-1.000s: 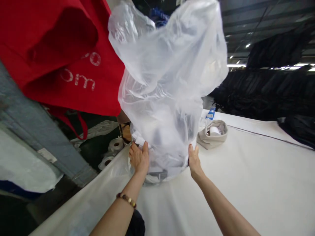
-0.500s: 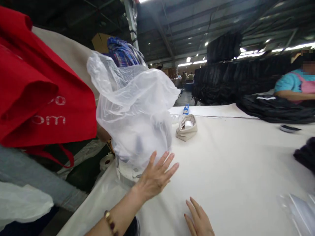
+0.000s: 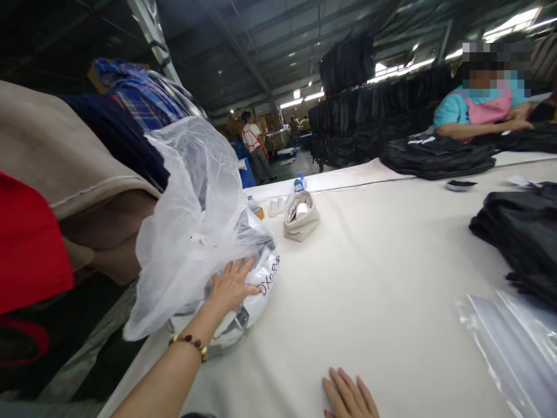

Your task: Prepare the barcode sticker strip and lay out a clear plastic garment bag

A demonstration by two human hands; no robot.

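Bag [image 3: 187, 226]: at left edge of table [image 3: 391, 261], ahead-left of both hands. Thin, crinkled, translucent film, slumped over dark contents; white base panel with handwriting. Tall axis leaning up-left.
Left hand [image 3: 230, 287]: open, fingers spread, pressed flat on bag's lower side, gripping nothing; the nearer one.
Right hand [image 3: 348, 397]: palm down on smooth white table, empty, well apart from bag.
Beige pouch [image 3: 301, 216] beyond.

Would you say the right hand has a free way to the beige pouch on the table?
Probably yes, with a stretch: the right hand lies flat and open on the table, and only bare table shows between it and the beige pouch. The plastic bag sits to the left.
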